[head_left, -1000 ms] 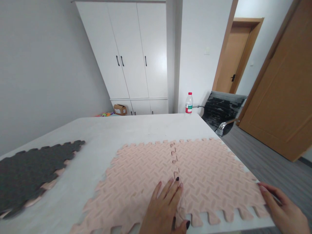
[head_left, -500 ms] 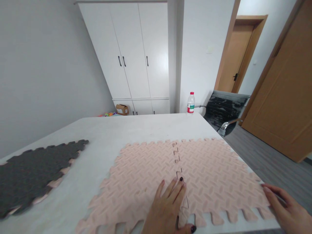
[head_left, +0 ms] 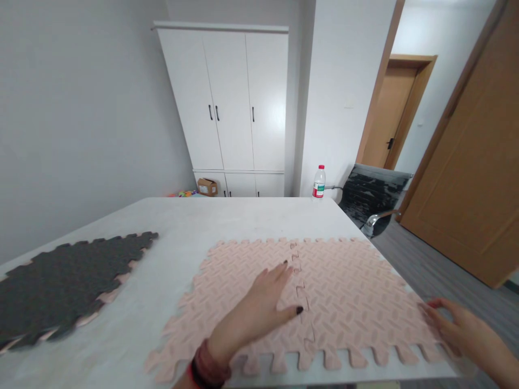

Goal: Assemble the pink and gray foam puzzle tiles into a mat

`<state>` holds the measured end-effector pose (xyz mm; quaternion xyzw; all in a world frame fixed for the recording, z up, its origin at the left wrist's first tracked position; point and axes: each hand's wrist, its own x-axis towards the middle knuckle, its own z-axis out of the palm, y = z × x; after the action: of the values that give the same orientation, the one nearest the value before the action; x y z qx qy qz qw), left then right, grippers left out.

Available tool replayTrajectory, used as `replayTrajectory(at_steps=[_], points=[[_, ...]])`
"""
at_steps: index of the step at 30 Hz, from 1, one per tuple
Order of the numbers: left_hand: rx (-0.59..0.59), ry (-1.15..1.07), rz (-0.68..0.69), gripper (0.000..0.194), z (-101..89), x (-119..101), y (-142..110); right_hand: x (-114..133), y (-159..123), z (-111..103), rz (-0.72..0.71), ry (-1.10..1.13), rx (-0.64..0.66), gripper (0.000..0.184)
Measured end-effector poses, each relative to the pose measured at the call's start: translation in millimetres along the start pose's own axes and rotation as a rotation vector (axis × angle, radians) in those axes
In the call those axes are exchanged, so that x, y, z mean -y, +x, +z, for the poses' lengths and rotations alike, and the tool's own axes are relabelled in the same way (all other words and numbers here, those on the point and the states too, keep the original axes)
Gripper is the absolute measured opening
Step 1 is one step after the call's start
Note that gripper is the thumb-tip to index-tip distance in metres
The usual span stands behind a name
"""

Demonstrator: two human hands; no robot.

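Note:
Two pink foam mat tiles, the left one and the right one, lie flat side by side. Their toothed edges meet along a seam, with thin gaps showing at several teeth. My left hand reaches over the left tile beside the seam, fingers stretched out and thumb spread; nothing is held. Whether it touches the foam I cannot tell. At the outer edge of the right tile is my right hand, slightly blurred, its fingers bent but apart near the tile's front right corner.
A stack of foam tiles, dark grey on top with pink edges below, lies left on the white table. A red-capped bottle stands at the far right corner. Beyond are a black chair, a cardboard box and a white cabinet.
My left hand has moved forward along the seam and turned, uncovering the near part of the joint. My right hand has shifted slightly left at the tile's edge. The view has tilted up.

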<state>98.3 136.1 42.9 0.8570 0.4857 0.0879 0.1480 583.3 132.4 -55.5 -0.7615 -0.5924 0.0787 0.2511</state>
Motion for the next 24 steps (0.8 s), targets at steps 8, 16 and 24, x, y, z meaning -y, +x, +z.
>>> replayTrajectory(at_steps=[8,16,24], points=[[0.015,0.127,-0.177,0.101,-3.2,67,74,32,51,5,-0.072,0.013,0.066,0.056],[0.064,0.157,-0.085,0.103,18.4,72,90,45,39,21,-0.147,0.201,0.146,0.060],[-0.024,0.249,-0.102,0.076,25.4,58,108,43,40,25,-0.154,0.177,0.153,0.061]])
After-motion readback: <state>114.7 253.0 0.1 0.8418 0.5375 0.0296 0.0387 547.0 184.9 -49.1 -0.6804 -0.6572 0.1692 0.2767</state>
